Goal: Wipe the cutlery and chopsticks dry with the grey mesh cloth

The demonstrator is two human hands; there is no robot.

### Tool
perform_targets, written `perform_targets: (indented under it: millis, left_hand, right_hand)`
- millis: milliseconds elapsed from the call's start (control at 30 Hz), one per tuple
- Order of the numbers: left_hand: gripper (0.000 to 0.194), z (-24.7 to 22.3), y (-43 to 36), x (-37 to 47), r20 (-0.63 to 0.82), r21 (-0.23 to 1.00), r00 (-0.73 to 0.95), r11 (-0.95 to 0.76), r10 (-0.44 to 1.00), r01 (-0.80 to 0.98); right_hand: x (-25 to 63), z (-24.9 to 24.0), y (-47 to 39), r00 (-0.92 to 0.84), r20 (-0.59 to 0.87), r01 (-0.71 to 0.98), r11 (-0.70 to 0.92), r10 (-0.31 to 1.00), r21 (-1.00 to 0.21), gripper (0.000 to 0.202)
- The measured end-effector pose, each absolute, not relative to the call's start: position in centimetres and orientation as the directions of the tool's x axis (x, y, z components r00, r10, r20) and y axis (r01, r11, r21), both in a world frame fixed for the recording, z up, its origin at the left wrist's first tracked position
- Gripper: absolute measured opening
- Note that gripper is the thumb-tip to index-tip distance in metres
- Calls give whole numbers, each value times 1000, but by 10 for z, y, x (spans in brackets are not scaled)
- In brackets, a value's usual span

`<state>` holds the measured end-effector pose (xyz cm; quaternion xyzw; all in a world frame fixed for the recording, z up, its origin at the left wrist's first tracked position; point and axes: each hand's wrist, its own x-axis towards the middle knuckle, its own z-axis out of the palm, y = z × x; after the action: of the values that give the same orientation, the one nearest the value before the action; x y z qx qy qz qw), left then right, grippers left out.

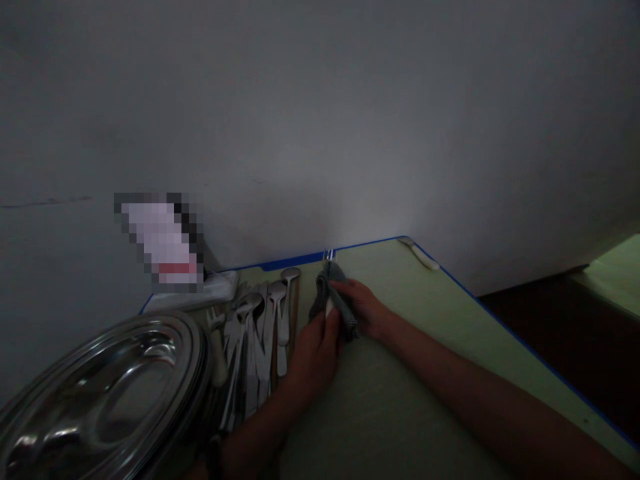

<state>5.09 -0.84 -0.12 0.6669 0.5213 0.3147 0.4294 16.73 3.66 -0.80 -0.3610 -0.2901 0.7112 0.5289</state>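
A fork (329, 255) points away from me, its tines sticking out past a dark grey cloth (338, 275). My left hand (316, 343) is closed round the fork's pale handle, a bit of which shows between thumb and cloth. With fingers closed, my right hand (364, 305) pinches the cloth round the neck of the fork. Just left of my hands lies a pile of spoons and other cutlery (255, 340). A white-handled piece of cutlery (423, 255), its head too dim to make out, rests alone at the table's far right corner.
Shiny oval metal trays (187, 353) are stacked at the left. Behind them, a blurred-out upright object (160, 237) stands by a white box-like item (220, 288). The pale table (400, 307) has a blue edge and meets a grey wall (320, 120).
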Motion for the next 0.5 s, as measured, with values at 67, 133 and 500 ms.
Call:
perform_targets:
  millis: [67,133,500]
  left_hand:
    - [38,-1,-9,51,10,865,265,-141,964,482]
    - [35,-1,-9,51,8,856,271,-146,963,495]
    - [37,-1,-15,49,14,851,326,-182,945,492]
  right_hand:
    - [165,-8,36,-154,-203,-548,-254,967,-797,22]
    - [163,-7,36,-131,-205,-566,-243,970,-788,21]
    - [169,-18,47,103,-108,-456,-49,989,-889,34]
